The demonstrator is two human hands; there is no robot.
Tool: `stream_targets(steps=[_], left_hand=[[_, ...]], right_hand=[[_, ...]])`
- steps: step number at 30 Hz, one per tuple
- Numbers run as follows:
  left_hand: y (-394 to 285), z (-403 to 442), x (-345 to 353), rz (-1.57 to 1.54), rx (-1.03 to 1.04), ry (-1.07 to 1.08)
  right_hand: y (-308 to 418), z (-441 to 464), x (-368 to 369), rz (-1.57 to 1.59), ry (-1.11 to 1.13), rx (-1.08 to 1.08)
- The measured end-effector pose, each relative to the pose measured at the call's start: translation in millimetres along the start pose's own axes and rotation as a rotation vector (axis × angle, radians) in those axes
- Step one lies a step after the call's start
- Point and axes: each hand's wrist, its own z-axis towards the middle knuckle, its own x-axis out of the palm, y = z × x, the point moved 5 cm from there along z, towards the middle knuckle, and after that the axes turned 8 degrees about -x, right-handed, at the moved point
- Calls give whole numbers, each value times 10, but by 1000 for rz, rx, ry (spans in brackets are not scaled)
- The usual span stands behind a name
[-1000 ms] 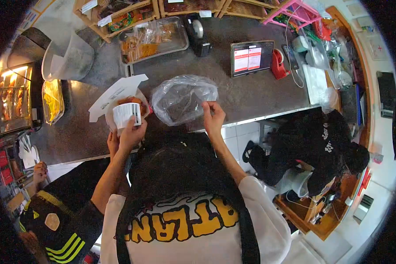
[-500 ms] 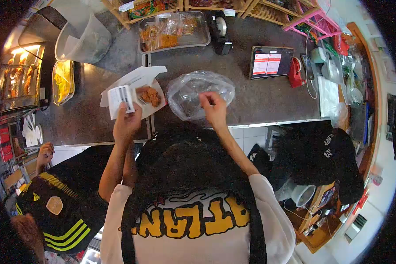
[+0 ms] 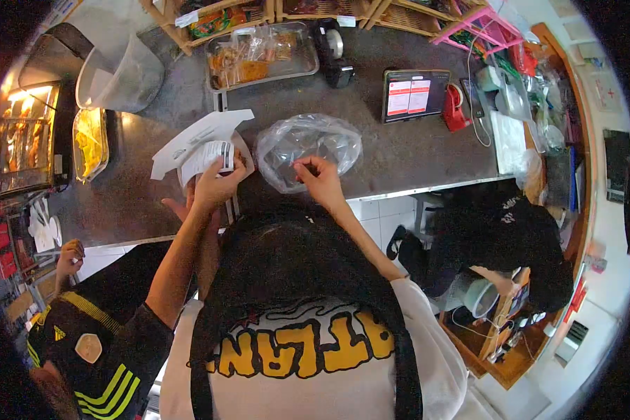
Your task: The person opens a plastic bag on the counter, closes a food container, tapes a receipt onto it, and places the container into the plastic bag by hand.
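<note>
In front of me a white paper box [image 3: 201, 140] stands with its lid flap raised. Over it, a co-worker's hand [image 3: 220, 183] from a black sleeve pinches a small printed paper slip [image 3: 215, 155]. My left hand [image 3: 178, 208] is at the box's near side, mostly hidden behind that hand and forearm; one digit sticks out to the left. A piece of fried chicken [image 3: 241, 148] shows partly at the box's right side. My right hand [image 3: 320, 178] is over the near part of a clear plastic bag [image 3: 343, 143], thumb and fingertips pinched together; what they hold is unclear.
A metal tray [image 3: 259, 80] with bagged food sits at the back, beside a black tape dispenser [image 3: 334, 59]. To the right are a tablet [image 3: 414, 98] and a red dispenser [image 3: 456, 112]. A plastic tub [image 3: 119, 80] and yellow food tray [image 3: 91, 147] stand left. Another person is at right.
The co-worker's hand and slip have moved right across the box, covering most of the chicken. The lid flap tilts over more. My right hand has shifted slightly left and nearer. The view has shifted.
</note>
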Motion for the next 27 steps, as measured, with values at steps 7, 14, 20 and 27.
stream_targets(steps=[7,14,20,27], left_hand=[[215,-305,79,146,183,137],[197,-510,55,206,149,32],[-55,-187,-72,1684,1077,-160],[555,287,-140,2252,833,-161]], right_hand=[[-120,18,-73,17,-39,6],[-77,34,-21,76,2,11],[167,-45,149,79,184,-61],[223,-68,187,552,129,134]])
